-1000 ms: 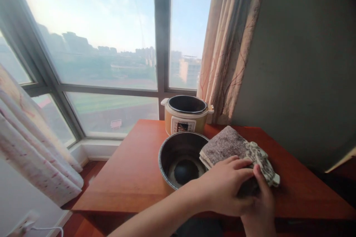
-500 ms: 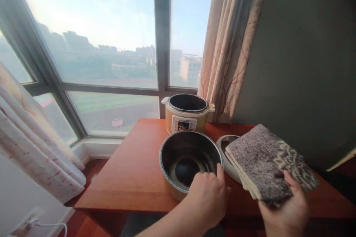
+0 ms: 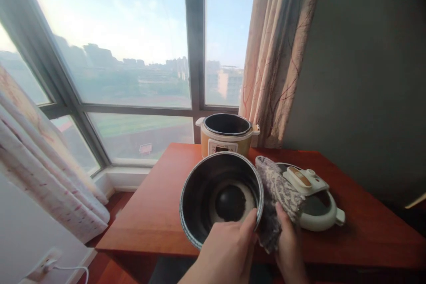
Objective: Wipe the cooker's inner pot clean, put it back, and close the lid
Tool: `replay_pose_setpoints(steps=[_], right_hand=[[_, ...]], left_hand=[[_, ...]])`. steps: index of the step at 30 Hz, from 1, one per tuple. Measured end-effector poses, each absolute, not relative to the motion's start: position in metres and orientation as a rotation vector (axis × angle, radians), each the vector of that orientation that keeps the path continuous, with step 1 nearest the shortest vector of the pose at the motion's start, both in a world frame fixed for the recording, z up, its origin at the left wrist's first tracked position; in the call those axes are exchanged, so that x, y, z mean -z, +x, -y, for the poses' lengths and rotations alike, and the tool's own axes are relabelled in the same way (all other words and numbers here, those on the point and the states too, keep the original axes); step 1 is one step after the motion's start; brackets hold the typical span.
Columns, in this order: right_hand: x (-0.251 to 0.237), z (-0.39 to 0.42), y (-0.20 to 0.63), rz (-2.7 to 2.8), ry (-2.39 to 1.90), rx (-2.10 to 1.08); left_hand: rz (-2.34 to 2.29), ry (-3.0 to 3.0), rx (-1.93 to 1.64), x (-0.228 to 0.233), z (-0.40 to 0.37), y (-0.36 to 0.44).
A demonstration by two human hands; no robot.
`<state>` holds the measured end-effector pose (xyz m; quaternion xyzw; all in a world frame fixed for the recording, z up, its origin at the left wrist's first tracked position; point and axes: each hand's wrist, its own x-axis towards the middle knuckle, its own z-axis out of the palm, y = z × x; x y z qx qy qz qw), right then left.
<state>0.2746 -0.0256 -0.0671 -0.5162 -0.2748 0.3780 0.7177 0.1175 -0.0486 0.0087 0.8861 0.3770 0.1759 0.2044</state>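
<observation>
A dark inner pot (image 3: 199, 191) with a worn ring on its bottom tilts toward me above the front of the table. My left hand (image 3: 233, 239) grips its near right rim, thumb inside the wall. In my right hand (image 3: 288, 239) is a folded grey and white towel (image 3: 282, 191), held up close against the pot's right outer side; whether it touches the wall I cannot tell. Behind the pot stands a yellow and white electric pressure cooker (image 3: 244, 145), its top uncovered. The cooker's lid (image 3: 321, 219) lies to the right, partly behind the towel.
The reddish wooden table (image 3: 149, 204) ends at a front edge just before me. Beyond it are tall windows (image 3: 133, 75) and a patterned curtain (image 3: 273, 53). Another curtain (image 3: 43, 177) hangs at the left, above a wall socket with a white cord (image 3: 71, 269).
The towel has moved left and down from above the lid to the pot's right side, uncovering the lid. My left hand has taken the rim, and the pot now tilts toward me.
</observation>
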Motion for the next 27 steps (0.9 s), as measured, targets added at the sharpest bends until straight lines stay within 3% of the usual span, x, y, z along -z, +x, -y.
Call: replay_pose_setpoints(steps=[5, 12, 18, 27], right_hand=[[0.076, 0.033, 0.252, 1.026, -1.197, -0.738], [0.064, 0.028, 0.246, 1.496, -1.136, -0.341], [0.051, 0.028, 0.244, 1.731, -1.065, -0.163], [0.034, 0.027, 0.233, 1.834, -0.932, -0.093]], left_hand=[[-0.853, 2.434, -1.067, 0.024, 0.052, 0.09], [-1.014, 2.162, -1.432, 0.061, 0.058, 0.085], [-1.053, 1.958, -1.486, 0.087, 0.06, 0.086], [-1.067, 1.78, -1.398, 0.089, 0.06, 0.082]])
